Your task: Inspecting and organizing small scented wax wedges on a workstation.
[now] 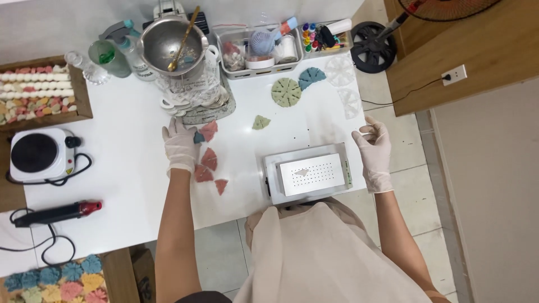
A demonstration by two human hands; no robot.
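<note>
Head cam, looking straight down. White table [129,185] fills most of the frame; pale floor tiles under its near edge and to the right, plain wall strip at right, wooden cabinet top [483,50] upper right w/ a white wall socket [453,74] and a cord running from it. Black fan base [370,46] sits on the floor by the table's far right corner.

Left hand [179,147], white glove, lies on the table w/ fingers curled around a small dark blue piece [199,137], loosely closed on it. Pink wedge pieces [209,160] lie touching and just beside that hand, one more wedge nearer the table edge. Right hand [373,150], also gloved, is at the table's right edge, thumb and fingers pinched on a thin clear sheet [368,134]; hard to make out more of it.

Between the hands, near the person's apron: white box w/ perforated metal plate [310,173], a small grey wedge on it. Further back: green disc [286,92], blue fan shape [310,77], lone green wedge [260,122], clear moulds [343,84]. Back centre: steel pot w/ spoon [171,46] on a stand, bottles left of it, white tray of supplies [264,47] right of it.

Far left: small white hotplate [40,154], wooden tray of pink and white pieces [36,92], black-red heat tool [56,213] w/ cable. Bottom left corner: coloured flower shapes [56,280].
</note>
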